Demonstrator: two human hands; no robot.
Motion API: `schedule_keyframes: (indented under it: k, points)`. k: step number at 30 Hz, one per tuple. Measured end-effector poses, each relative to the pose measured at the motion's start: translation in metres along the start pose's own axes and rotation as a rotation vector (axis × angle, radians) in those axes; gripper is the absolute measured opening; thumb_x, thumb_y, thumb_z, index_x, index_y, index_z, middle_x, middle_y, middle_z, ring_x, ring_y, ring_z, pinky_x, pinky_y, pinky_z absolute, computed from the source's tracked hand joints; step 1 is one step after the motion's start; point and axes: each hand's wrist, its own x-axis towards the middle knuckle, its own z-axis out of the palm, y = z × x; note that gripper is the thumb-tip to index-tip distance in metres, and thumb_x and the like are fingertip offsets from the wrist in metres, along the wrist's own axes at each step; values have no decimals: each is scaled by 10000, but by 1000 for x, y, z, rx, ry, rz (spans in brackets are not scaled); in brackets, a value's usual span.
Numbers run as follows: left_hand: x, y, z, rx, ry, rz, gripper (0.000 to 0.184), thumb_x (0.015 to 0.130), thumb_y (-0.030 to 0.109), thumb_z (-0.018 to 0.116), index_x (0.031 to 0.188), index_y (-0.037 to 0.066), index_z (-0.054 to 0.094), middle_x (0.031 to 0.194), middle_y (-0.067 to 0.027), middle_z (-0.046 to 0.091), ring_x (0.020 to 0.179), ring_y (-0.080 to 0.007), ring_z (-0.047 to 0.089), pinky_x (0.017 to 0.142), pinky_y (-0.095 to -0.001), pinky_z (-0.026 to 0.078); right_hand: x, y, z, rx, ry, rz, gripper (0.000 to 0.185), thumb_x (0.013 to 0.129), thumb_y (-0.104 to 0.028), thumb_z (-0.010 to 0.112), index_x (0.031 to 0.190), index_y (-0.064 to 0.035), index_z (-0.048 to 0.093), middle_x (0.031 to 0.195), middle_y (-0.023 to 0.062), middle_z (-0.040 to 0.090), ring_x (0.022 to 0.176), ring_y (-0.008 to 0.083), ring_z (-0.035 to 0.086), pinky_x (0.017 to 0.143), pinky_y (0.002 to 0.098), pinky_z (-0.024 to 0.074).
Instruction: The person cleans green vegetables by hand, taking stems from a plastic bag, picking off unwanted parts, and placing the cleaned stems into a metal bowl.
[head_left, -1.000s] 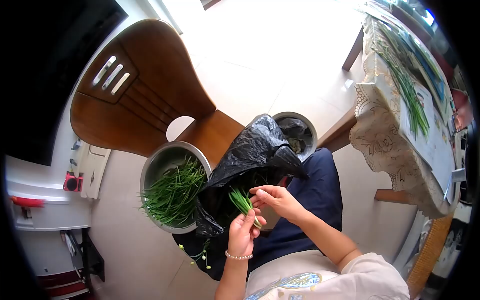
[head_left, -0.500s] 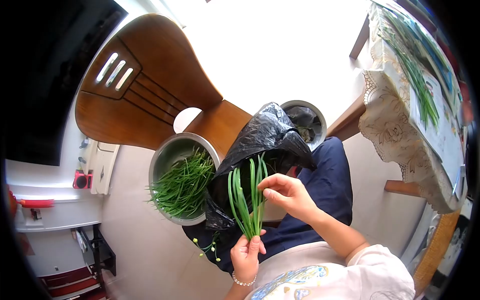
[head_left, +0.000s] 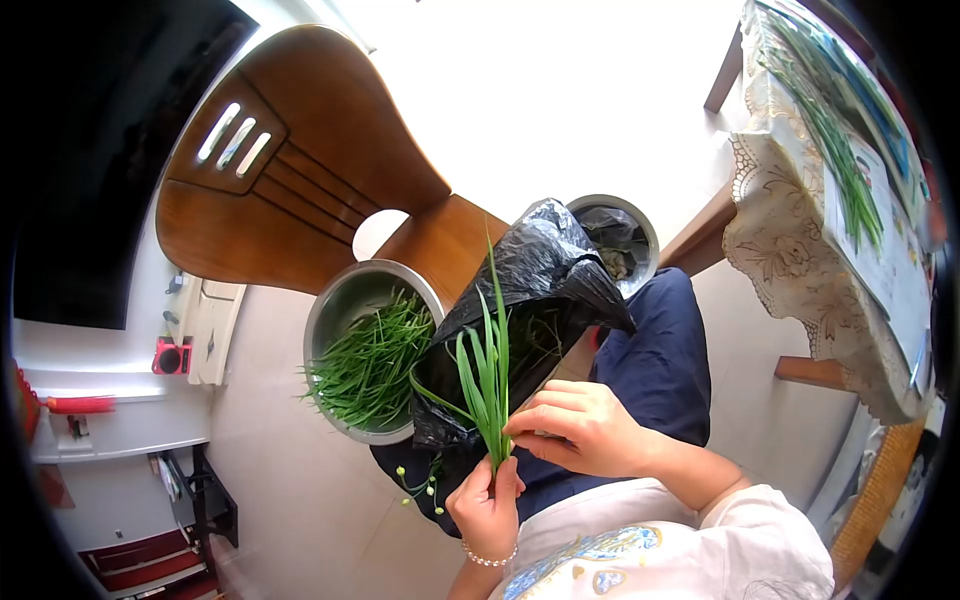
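Note:
My left hand (head_left: 488,505), with a beaded bracelet at the wrist, is closed round the lower ends of a small bunch of garlic chives (head_left: 487,375). The green leaves fan upward, and one bends out to the left. Just above that grip, my right hand (head_left: 575,428) pinches at the right side of the bunch, its fingertips against the stems. A black plastic bag (head_left: 545,260) lies open on my lap behind the leaves, with more greenery in its dark mouth. To the left, a metal bowl (head_left: 312,340) holds a heap of cut green chives (head_left: 375,365).
A wooden chair (head_left: 300,150) stands in front, the bowl at its seat. Beyond the bag is a second metal bowl (head_left: 652,255) lined with dark plastic. At right, a table with a lace cloth (head_left: 770,230) bears papers and long green stalks (head_left: 825,140). Budded stems (head_left: 425,487) hang by my leg.
My right hand has moved down the bunch, from the upper leaves to close above my left hand. The leaves are now spread differently, with one sticking up high and one bent left.

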Motion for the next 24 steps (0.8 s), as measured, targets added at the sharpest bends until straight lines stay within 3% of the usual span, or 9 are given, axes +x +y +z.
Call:
schedule_keyframes:
  k: [7,9,24]
  points:
    - [4,4,2,92,8,69,174,803,30,604,964,-32,631,600,-87,581,474,-93,536,445,-216,417,2,3,-2,-55,-21,-24,177,683,-116,667,829,-72,576,685,18,539,616,176,540,534,285,456]
    - [4,5,2,121,16,93,177,796,22,605,962,-35,628,603,-104,585,471,-106,544,443,-222,420,4,1,-2,-46,9,54,178,686,-125,665,830,-75,574,685,19,539,623,179,546,543,286,458]
    - [9,0,0,216,41,170,181,775,34,617,947,-21,630,560,-93,571,459,-151,555,453,-249,420,13,0,-4,-136,-78,11,110,690,-149,646,740,-72,586,661,33,537,625,190,561,561,301,459]
